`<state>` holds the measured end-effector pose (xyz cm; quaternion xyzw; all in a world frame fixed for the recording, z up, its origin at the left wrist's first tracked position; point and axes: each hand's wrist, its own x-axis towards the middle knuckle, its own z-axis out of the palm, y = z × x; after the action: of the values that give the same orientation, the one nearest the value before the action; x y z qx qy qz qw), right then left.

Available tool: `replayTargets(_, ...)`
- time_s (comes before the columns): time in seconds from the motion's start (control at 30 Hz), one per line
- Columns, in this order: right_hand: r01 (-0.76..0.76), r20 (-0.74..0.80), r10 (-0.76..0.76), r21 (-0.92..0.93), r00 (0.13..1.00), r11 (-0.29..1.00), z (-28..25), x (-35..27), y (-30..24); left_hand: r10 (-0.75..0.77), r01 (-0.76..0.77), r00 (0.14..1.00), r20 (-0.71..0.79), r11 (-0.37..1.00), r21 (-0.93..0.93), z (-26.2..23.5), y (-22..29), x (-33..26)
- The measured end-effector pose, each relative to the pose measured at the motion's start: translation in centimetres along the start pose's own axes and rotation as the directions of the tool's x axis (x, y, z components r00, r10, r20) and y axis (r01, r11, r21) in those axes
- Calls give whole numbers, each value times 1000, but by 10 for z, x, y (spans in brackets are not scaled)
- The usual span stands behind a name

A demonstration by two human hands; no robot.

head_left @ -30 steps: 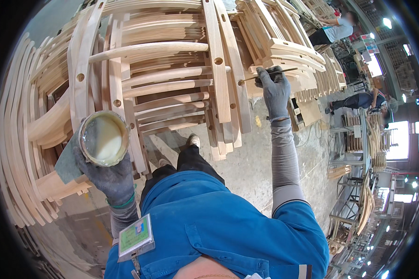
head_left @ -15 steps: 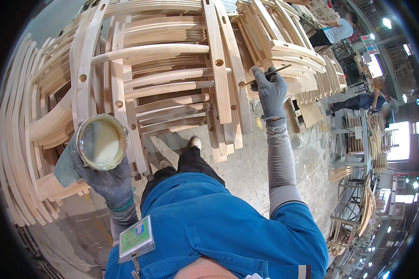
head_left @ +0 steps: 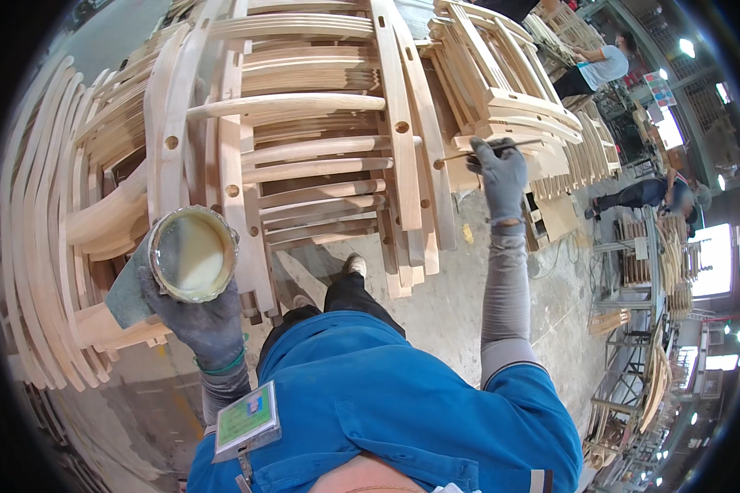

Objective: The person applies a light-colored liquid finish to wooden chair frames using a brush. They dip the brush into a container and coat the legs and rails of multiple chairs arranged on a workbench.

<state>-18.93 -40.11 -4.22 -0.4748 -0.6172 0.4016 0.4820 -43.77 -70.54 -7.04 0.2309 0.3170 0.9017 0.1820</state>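
Note:
My left hand (head_left: 199, 327), in a dark grey glove, is closed around a round tub (head_left: 164, 282) holding creamy white liquid (head_left: 204, 259). A flat grey-green piece (head_left: 129, 297) sticks out beside the tub; what holds it is hidden. My right hand (head_left: 504, 182), in a lighter grey glove, pinches a thin stick (head_left: 455, 156), held nearly level. The stick's left tip is at or very near a round hole in a pale wooden upright (head_left: 441, 209); I cannot tell whether it is inside. Slatted wooden frames (head_left: 304, 104) with drilled holes are stacked before me.
More wooden frames are stacked at the far right (head_left: 534, 105), and curved wooden parts (head_left: 37, 246) stand at the left. Two people, one in a light shirt (head_left: 607, 67) and one bending (head_left: 674, 193), are further right. Metal racks (head_left: 633, 361) hold wooden parts.
The whole view has shifted slightly, so the frames appear further right. My right hand has moved a little right, and the stick lies flatter. My left hand still holds the tub.

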Motion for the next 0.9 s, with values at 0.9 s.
replayTargets(0.9, 4, 581, -440, 601, 684, 799, 95, -159, -125, -306, 298, 950, 67, 815, -497, 23, 20, 7)
